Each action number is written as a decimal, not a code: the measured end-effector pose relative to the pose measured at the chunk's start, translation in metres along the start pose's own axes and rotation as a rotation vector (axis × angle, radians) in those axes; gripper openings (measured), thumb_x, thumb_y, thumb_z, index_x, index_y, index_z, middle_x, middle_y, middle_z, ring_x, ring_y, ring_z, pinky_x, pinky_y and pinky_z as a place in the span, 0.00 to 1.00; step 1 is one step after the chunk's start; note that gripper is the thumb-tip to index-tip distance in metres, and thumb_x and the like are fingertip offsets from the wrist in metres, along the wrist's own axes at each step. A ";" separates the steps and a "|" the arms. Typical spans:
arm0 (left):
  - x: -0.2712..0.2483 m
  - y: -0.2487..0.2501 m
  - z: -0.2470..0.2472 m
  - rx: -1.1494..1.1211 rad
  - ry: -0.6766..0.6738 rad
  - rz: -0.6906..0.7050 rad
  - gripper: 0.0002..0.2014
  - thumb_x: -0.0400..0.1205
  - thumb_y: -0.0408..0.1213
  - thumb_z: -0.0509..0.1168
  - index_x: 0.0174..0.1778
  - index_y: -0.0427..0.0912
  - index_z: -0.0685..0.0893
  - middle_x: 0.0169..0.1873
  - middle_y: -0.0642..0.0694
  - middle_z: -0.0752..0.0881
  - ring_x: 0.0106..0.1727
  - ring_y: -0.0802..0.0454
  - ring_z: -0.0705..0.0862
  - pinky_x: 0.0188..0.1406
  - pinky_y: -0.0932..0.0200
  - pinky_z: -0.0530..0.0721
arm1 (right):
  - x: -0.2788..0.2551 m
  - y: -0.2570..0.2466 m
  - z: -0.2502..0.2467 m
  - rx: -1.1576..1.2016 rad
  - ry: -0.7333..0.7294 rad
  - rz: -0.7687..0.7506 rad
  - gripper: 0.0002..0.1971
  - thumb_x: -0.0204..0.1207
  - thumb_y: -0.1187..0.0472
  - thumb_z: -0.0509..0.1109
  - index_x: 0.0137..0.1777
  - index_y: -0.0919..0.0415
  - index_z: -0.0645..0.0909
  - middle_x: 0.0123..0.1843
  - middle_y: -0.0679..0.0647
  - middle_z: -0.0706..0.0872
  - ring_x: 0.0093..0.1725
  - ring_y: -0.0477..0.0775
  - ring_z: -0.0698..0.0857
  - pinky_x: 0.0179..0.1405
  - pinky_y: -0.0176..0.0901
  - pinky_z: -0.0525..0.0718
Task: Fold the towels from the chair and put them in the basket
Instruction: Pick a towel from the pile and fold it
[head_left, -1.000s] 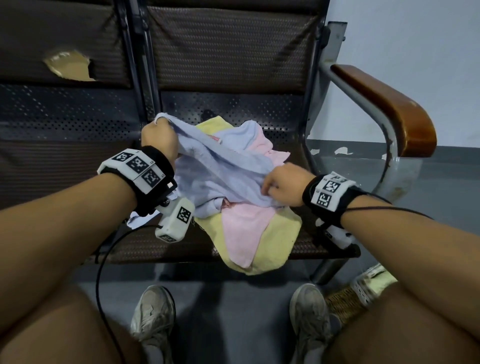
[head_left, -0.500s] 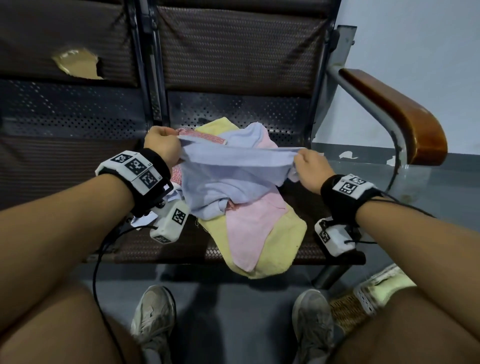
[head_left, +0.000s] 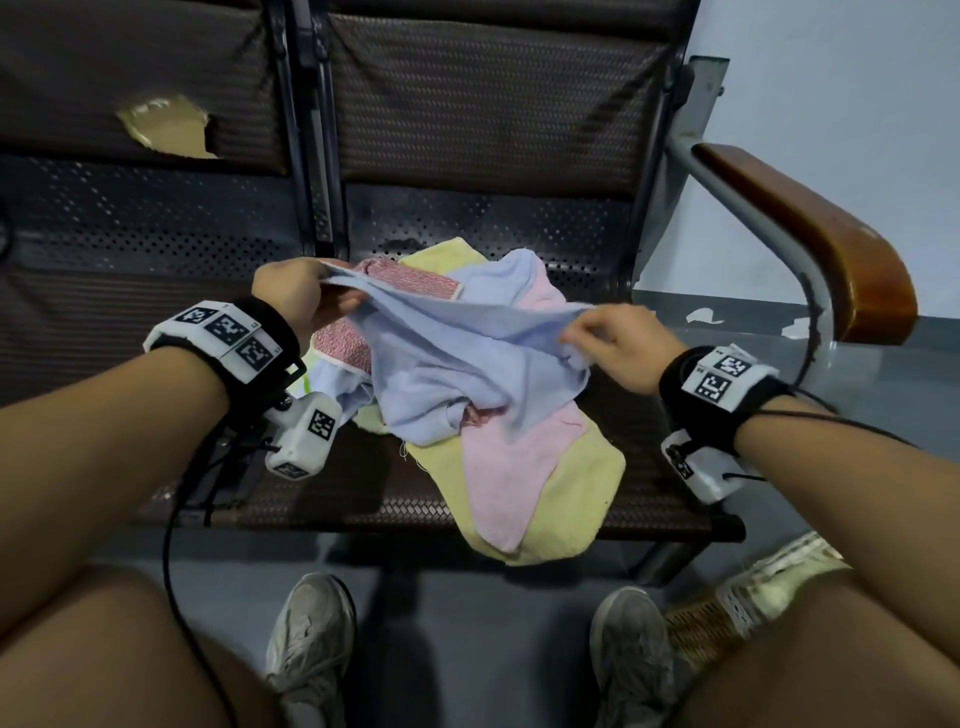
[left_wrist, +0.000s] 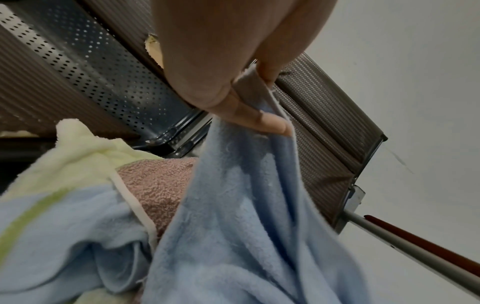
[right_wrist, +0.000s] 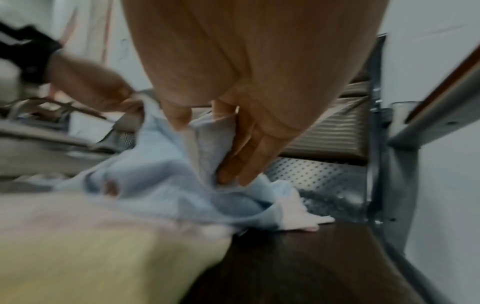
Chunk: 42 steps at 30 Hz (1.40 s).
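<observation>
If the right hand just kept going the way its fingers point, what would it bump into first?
Probably the light blue towel that the right hand already pinches; its fingers point left and slightly forward. Beyond that lies the red patterned towel, then the left hand, though depth is hard to judge.

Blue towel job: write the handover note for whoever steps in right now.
Left hand: pinches one end of the blue towel.
Right hand: pinches the other end; the top edge is stretched between the hands, the rest sags onto the pile.
Pile on the chair seat: yellow towel at the bottom, pink towel over it, red speckled towel by the left hand.
Basket: on the floor by the right foot, mostly hidden.
Done: no folded towel in sight.
Left: fold the blue towel, basket it, then the others.
</observation>
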<state>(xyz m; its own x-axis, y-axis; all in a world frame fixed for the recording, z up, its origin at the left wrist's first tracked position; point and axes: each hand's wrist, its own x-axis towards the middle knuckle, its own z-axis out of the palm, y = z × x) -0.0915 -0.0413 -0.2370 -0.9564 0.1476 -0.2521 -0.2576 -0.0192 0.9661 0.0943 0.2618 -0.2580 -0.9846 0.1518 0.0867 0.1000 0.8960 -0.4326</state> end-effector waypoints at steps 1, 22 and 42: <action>-0.003 0.000 0.001 -0.058 -0.004 -0.013 0.12 0.84 0.24 0.56 0.47 0.34 0.86 0.27 0.44 0.91 0.32 0.53 0.92 0.31 0.65 0.87 | -0.004 -0.006 0.009 -0.027 -0.061 -0.018 0.12 0.82 0.44 0.67 0.46 0.46 0.89 0.42 0.42 0.89 0.40 0.45 0.85 0.46 0.44 0.81; -0.020 -0.008 0.009 0.102 -0.031 -0.020 0.10 0.84 0.25 0.62 0.54 0.30 0.88 0.40 0.36 0.87 0.29 0.50 0.88 0.26 0.63 0.88 | 0.003 -0.036 0.016 -0.111 0.050 0.246 0.13 0.76 0.68 0.62 0.57 0.61 0.85 0.51 0.63 0.90 0.53 0.67 0.87 0.50 0.48 0.83; -0.047 0.030 0.012 0.402 -0.189 0.401 0.03 0.69 0.35 0.65 0.32 0.47 0.78 0.24 0.55 0.81 0.24 0.59 0.78 0.27 0.63 0.75 | -0.039 -0.036 -0.061 -0.102 0.081 0.147 0.14 0.77 0.71 0.60 0.43 0.58 0.86 0.41 0.57 0.86 0.45 0.59 0.83 0.46 0.43 0.74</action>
<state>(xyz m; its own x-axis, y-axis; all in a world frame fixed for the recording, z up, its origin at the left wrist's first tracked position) -0.0529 -0.0373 -0.1960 -0.9178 0.3799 0.1151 0.2256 0.2606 0.9387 0.1380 0.2491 -0.1908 -0.9441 0.3133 0.1028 0.2598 0.8988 -0.3530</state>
